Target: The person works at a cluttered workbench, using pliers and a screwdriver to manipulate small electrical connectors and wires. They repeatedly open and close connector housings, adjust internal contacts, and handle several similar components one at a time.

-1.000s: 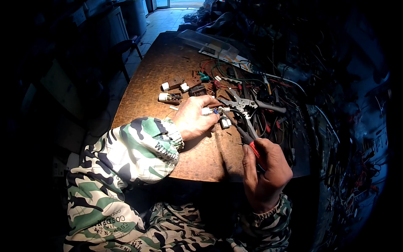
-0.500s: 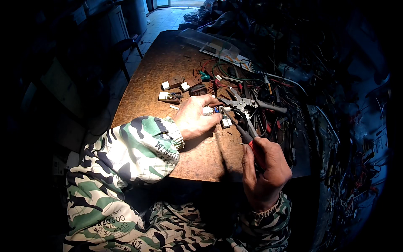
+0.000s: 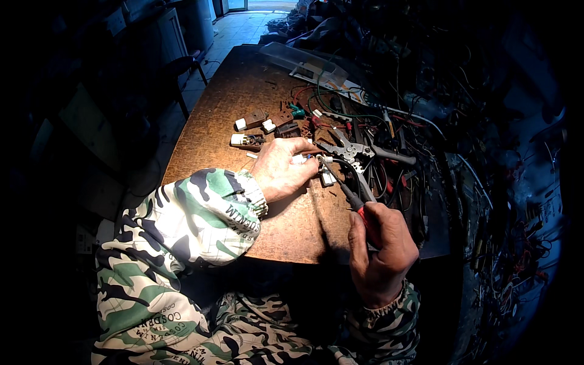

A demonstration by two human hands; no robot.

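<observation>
On the left, the worn brown surface [image 3: 204, 137] catches the bright light, and work braced low against it should wobble less than work held in the air. At ten o'clock from the left hand sits an uncovered white-and-brown plug [image 3: 246, 140], and at eleven a brown housing [image 3: 254, 117] with a white end; both lie clear of the fingertips and are best left alone. The left hand [image 3: 283, 167] is narrow, thumb and fingers pinching a small white fitting [image 3: 298, 159], which sits at about two o'clock from the middle of that hand. A firm pinch close to the working spot seems wise, with the fingertips off the line of the tool's point in case it slips. At four o'clock from the fitting lies a white-and-black piece [image 3: 328, 178]. A black cable [image 3: 347, 162] curves away towards three o'clock; a little slack in it should prevent it from tugging the fitting askew. Grey pliers [image 3: 350, 149] lie just beyond, between two and three o'clock. From between four and five, a red-handled tool [image 3: 354, 198] slants up to the fitting; whether its tip touches is too small to tell. The right hand [image 3: 388, 244] wraps the handle, and light, even pressure along the shaft would suit.
</observation>
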